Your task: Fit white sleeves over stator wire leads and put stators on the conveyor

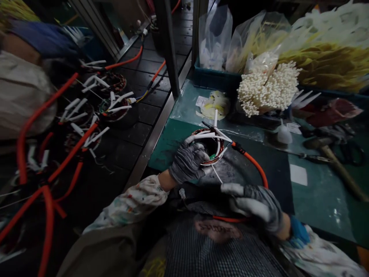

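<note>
My left hand (188,161), in a grey knit glove, is closed round the near rim of a round motor stator (211,145) with copper windings and white sleeved leads sticking up. An orange cable (253,165) runs from the stator's right side and curves down toward my lap. My right hand (255,206), gloved too, is closed with the index finger pointing left; it rests low, near the orange cable and a thin white string (216,174) that leads up to the stator. What its fingers hold is hidden.
A black conveyor on the left carries several more stators (113,105) with white leads and orange cables (43,184). On the green bench (323,200) lie a bundle of white ties (266,90), plastic bags (215,36), yellow sleeving (328,65), a mallet (334,161) and scissors (348,152).
</note>
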A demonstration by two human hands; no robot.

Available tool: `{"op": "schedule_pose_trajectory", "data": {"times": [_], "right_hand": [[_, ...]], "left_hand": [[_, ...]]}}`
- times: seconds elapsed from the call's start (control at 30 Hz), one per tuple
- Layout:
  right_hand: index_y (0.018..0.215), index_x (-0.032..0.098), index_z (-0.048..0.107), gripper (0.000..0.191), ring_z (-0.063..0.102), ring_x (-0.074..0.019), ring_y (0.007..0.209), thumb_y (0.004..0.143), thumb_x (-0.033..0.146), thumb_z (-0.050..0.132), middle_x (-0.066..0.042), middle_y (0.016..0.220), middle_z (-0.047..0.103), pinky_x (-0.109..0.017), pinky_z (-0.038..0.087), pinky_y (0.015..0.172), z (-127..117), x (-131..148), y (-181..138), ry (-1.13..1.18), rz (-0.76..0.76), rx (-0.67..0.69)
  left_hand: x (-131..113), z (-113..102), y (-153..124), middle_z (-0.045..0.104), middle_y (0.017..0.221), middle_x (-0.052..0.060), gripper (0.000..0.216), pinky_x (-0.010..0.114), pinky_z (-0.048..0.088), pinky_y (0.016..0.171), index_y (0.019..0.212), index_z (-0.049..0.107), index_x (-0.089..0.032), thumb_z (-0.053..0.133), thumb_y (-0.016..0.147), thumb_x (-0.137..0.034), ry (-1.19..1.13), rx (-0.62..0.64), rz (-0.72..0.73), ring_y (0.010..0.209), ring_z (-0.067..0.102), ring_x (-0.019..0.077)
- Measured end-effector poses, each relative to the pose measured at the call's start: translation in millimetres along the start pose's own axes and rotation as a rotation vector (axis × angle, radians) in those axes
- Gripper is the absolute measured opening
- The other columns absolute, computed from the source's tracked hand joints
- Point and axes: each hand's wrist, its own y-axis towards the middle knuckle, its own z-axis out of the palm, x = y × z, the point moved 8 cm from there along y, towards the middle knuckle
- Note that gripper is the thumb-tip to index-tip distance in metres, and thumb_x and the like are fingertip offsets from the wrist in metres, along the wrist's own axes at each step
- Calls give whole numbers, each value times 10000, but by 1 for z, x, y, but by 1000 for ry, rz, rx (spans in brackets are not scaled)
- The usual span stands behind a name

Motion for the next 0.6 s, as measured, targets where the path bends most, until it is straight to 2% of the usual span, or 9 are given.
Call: {"op": "schedule_pose_trajectory", "data": {"times": [0.07,0.13,0.23,0.33,0.4,0.5,0.6], "right_hand": [[1083,318,838,236,800,-237,802,932,448,713,-34,890,832,-366,681,754,-2,14,23,-198,-181,-97],[1097,319,821,237,806,-253,908,985,438,649,-41,1015,846,-392,670,820,-5,26,48,-415,-306,-195],[1144,261,817,320,793,-281,822,1025,443,583,-91,982,843,-398,634,731,-9,34,84,-615,-305,-227],[1104,253,838,299,732,-249,667,989,450,646,-86,886,835,-359,564,628,-6,36,107,-719,-239,-129],[1049,257,846,277,700,-212,646,980,452,662,-62,863,830,-335,543,633,-4,39,112,-656,-215,-90],[965,217,828,294,709,-193,688,993,449,648,-52,850,822,-327,571,679,-11,41,109,-307,-169,-125],[1034,215,820,303,767,-220,842,1016,448,628,-59,963,838,-372,625,792,-9,41,103,-13,-134,6]], "left_hand": [[4,3,0,784,1021,38,213,643,427,1247,958,665,-267,689,896,-470,-16,34,-25,1084,762,270],[5,5,0,798,1105,36,209,657,379,1284,952,667,-272,696,888,-469,-35,40,-34,1150,754,271],[3,0,2,802,1172,29,203,650,335,1318,905,663,-260,728,890,-452,-79,-32,-22,1208,743,253],[2,-5,4,814,1094,22,192,621,366,1311,847,660,-259,759,873,-421,-90,-81,-40,1151,764,233],[2,-8,5,815,1022,13,196,613,393,1299,827,659,-264,753,870,-430,-85,-82,-53,1095,775,229],[2,-7,7,817,1082,21,202,631,375,1309,842,673,-268,741,892,-451,-99,-47,-65,1165,758,249],[4,-5,7,806,1151,35,183,651,319,1338,893,691,-279,761,893,-447,-122,5,-72,1244,728,273]]}}
